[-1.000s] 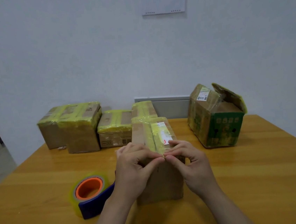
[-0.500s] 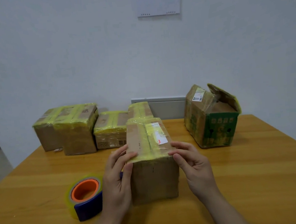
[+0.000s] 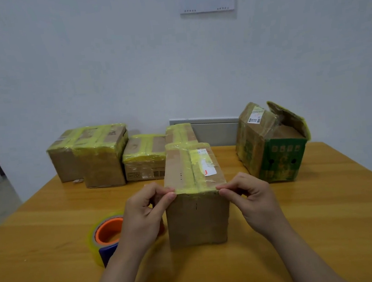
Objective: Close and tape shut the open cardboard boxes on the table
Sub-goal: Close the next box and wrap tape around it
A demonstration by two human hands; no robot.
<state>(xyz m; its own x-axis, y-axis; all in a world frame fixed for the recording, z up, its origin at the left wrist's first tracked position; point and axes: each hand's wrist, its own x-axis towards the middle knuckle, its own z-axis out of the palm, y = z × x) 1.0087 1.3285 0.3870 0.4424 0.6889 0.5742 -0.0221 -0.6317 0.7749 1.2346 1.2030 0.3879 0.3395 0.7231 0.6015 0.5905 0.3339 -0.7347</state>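
1. At the near middle of the table stands the box, upright, with its flaps down. Yellow tape runs along the top seam and across the front edge.
2. Left hand: grip closed, thumb and forefinger pinching the box's top front left corner. Right hand: the same on the top front right corner.
3. Handling, as judged: stiff card, worn at the edges. Weight cannot be told. The taped faces look slick, so hold is best taken on the bare side walls.
4. The roll lies just left of the box, partly behind the left hand.
5. The open box sits at far right with its flaps up, not yet sealed. The flaps are creased, so it is best lifted by the walls.
6. Sealed boxes stand in a row at back left.
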